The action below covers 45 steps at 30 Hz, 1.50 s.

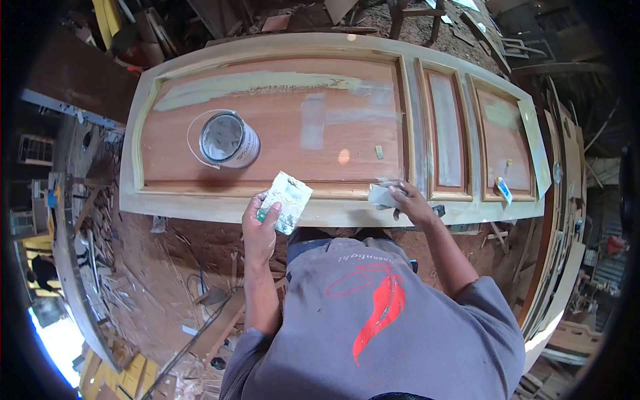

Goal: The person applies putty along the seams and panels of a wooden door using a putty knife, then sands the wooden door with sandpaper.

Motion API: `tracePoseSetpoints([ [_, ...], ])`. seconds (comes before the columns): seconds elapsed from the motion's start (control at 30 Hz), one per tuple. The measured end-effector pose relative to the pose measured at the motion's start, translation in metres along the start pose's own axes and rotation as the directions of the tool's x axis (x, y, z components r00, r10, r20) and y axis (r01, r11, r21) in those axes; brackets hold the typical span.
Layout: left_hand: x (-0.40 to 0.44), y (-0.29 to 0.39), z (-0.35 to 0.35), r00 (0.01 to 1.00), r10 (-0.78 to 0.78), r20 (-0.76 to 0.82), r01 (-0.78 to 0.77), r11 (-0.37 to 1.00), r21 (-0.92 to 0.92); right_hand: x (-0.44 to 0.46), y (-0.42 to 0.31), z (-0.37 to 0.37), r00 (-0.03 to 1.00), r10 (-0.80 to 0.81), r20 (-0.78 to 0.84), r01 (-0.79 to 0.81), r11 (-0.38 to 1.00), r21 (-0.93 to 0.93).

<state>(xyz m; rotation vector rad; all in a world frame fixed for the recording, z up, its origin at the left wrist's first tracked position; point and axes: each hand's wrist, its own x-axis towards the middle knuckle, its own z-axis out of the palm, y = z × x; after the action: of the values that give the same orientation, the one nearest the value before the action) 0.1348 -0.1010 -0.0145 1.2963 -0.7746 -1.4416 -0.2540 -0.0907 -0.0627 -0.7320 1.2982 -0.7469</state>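
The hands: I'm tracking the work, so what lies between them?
In the head view: the smeared slab in the left hand, the pale piece in the right hand, and bare door between these.

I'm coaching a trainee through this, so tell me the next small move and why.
Probably draw the pale flat piece in the right hand lightly along the near edge of the panelled door: it is already at that edge, the left hand holds a paste-smeared slab, and similar pale streaks cross the large panel.
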Motion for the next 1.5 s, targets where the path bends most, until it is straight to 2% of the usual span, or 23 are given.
tracePoseSetpoints([
  [0.1, -0.016, -0.016, 0.005, 0.999, -0.021, -0.027, 0.021, 1.000, -0.005, 0.004, 0.025, -0.023, 0.998, 0.059, 0.023, -0.057, 0.996, -0.073],
  [0.17, -0.029, -0.031, 0.012, 0.998, -0.030, -0.061, 0.029, 1.000, -0.009, 0.015, 0.040, -0.037, 0.999, -0.019, 0.041, 0.033, 0.918, -0.396],
  [0.2, -0.036, -0.038, 0.016, 0.996, -0.032, -0.081, 0.032, 0.999, -0.010, 0.018, 0.037, -0.038, 0.996, -0.058, 0.065, 0.084, 0.837, -0.541],
  [0.23, -0.042, -0.044, 0.020, 0.995, -0.029, -0.092, 0.028, 1.000, -0.012, 0.021, 0.033, -0.039, 0.952, -0.235, 0.197, 0.306, 0.676, -0.670],
  [0.27, -0.049, -0.050, 0.025, 0.994, -0.023, -0.103, 0.022, 1.000, -0.015, 0.025, 0.029, -0.039, 0.857, -0.374, 0.356, 0.503, 0.452, -0.737],
  [0.3, -0.056, -0.056, 0.030, 0.993, -0.019, -0.115, 0.017, 1.000, -0.018, 0.028, 0.024, -0.036, 0.718, -0.458, 0.524, 0.654, 0.186, -0.733],
  [0.33, -0.063, -0.062, 0.034, 0.991, -0.009, -0.132, 0.007, 1.000, -0.015, 0.034, 0.026, -0.038, 0.732, -0.384, 0.563, 0.653, 0.161, -0.740],
  [0.43, -0.086, -0.081, 0.048, 0.979, -0.022, -0.202, 0.008, 0.998, -0.068, 0.054, 0.030, -0.043, 0.602, -0.358, 0.714, 0.764, -0.004, -0.646],
  [0.53, -0.108, -0.095, 0.055, 0.965, -0.010, -0.262, -0.024, 0.992, -0.126, 0.067, 0.040, -0.045, 0.536, -0.348, 0.769, 0.815, -0.023, -0.578],
  [0.63, -0.126, -0.106, 0.059, 0.949, 0.008, -0.316, -0.042, 0.994, -0.101, 0.072, 0.045, -0.045, 0.515, -0.261, 0.816, 0.812, -0.157, -0.562],
  [0.83, -0.143, -0.109, 0.067, 0.929, 0.022, -0.370, -0.063, 0.993, -0.099, 0.053, 0.049, -0.045, 0.617, -0.262, 0.742, 0.707, -0.230, -0.669],
  [0.93, -0.146, -0.108, 0.071, 0.924, 0.039, -0.380, -0.082, 0.992, -0.098, 0.040, 0.052, -0.043, 0.614, -0.352, 0.706, 0.666, -0.248, -0.703],
  [1.03, -0.144, -0.113, 0.071, 0.935, 0.046, -0.353, -0.076, 0.994, -0.073, 0.033, 0.064, -0.033, 0.588, -0.350, 0.729, 0.701, -0.229, -0.675],
  [1.07, -0.144, -0.113, 0.070, 0.940, 0.043, -0.339, -0.068, 0.996, -0.062, 0.031, 0.067, -0.028, 0.584, -0.319, 0.747, 0.693, -0.282, -0.663],
  [1.17, -0.143, -0.112, 0.072, 0.949, 0.053, -0.310, -0.067, 0.997, -0.036, 0.031, 0.075, -0.017, 0.605, -0.338, 0.721, 0.623, -0.363, -0.693],
  [1.27, -0.140, -0.112, 0.070, 0.950, 0.078, -0.301, -0.083, 0.997, -0.005, 0.026, 0.077, -0.018, 0.580, -0.376, 0.723, 0.591, -0.418, -0.691],
  [1.37, -0.138, -0.115, 0.065, 0.956, 0.069, -0.284, -0.092, 0.993, -0.069, 0.015, 0.072, -0.022, 0.643, -0.369, 0.672, 0.584, -0.332, -0.741],
  [1.43, -0.137, -0.116, 0.062, 0.954, 0.077, -0.288, -0.093, 0.995, -0.042, 0.013, 0.065, -0.025, 0.664, -0.397, 0.634, 0.621, -0.180, -0.763],
  [1.47, -0.138, -0.116, 0.059, 0.953, 0.079, -0.292, -0.091, 0.996, -0.027, 0.012, 0.063, -0.028, 0.676, -0.407, 0.614, 0.635, -0.100, -0.766],
  [1.5, -0.139, -0.117, 0.057, 0.954, 0.076, -0.289, -0.091, 0.995, -0.039, 0.012, 0.065, -0.030, 0.744, -0.436, 0.507, 0.609, 0.129, -0.783],
])
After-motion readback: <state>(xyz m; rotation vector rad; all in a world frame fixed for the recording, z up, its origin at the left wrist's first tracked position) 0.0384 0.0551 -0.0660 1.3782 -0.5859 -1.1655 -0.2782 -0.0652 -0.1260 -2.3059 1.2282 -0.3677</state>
